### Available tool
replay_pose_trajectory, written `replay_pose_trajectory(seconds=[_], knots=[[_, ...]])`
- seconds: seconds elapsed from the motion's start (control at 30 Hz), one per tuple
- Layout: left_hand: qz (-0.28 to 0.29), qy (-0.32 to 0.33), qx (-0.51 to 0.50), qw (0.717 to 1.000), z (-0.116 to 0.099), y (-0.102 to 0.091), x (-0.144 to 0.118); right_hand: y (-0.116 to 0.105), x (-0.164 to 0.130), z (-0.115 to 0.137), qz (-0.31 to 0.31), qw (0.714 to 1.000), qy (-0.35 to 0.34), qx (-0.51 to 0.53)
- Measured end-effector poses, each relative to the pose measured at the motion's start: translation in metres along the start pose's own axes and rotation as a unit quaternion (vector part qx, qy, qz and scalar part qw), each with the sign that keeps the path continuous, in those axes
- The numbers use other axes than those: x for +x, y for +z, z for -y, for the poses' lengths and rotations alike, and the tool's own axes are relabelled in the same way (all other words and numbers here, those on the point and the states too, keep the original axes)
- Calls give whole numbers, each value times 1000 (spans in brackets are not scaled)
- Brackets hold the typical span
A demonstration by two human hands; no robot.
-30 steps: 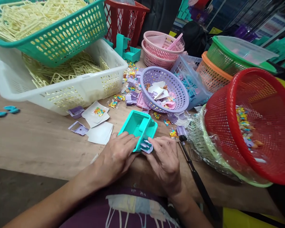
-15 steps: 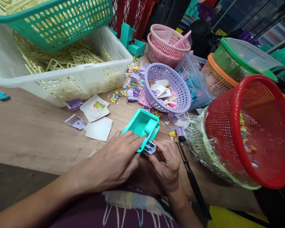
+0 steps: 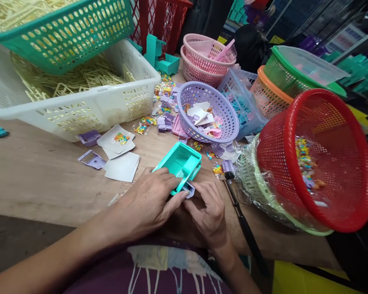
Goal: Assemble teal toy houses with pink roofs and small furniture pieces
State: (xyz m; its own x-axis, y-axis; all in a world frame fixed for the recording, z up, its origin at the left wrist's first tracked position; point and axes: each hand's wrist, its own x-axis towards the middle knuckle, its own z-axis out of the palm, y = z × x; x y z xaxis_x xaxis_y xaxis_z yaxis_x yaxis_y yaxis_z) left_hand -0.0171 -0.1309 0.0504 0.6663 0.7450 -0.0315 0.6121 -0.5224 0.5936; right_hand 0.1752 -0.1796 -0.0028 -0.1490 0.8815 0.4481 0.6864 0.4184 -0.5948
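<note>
My left hand (image 3: 153, 196) grips a turquoise plastic box (image 3: 179, 159) by its near left side, its thumb reaching toward the lower right corner. The box is open on top and tilted. At that near corner my right hand (image 3: 207, 210) pinches a small lilac plastic piece (image 3: 189, 190), which sits against the box's end; fingers partly cover it. Left of the box lie white paper cards (image 3: 122, 165), a little bag of coloured beads (image 3: 122, 138), a lilac frame (image 3: 92, 159) and a lilac tray-like part (image 3: 89, 138).
A lilac basket (image 3: 184, 108) with cards and pink parts stands beyond the box. A white crate (image 3: 110, 96) with a green basket (image 3: 67, 36) fills the back left. At right are a red basket (image 3: 290, 116) and a black-handled stick (image 3: 248, 232). Several bead bags (image 3: 144, 125) lie around.
The lilac piece now sits closer in against the turquoise box, with less of it showing. My left thumb has come over to it. The whole view has shifted slightly.
</note>
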Motion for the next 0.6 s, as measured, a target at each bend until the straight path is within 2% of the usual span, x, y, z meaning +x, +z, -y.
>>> replay_pose_trajectory(seconds=[0.23, 0.43, 0.6], knots=[[9, -82, 34, 996, -9, 0, 8, 5, -8, 4, -12, 1000, 10, 4], [24, -99, 41, 994, -10, -7, 12, 8, -11, 2, -28, 1000, -7, -3], [64, -116, 61, 989, -15, -10, 18, 7, -13, 2, -33, 999, -33, -8]])
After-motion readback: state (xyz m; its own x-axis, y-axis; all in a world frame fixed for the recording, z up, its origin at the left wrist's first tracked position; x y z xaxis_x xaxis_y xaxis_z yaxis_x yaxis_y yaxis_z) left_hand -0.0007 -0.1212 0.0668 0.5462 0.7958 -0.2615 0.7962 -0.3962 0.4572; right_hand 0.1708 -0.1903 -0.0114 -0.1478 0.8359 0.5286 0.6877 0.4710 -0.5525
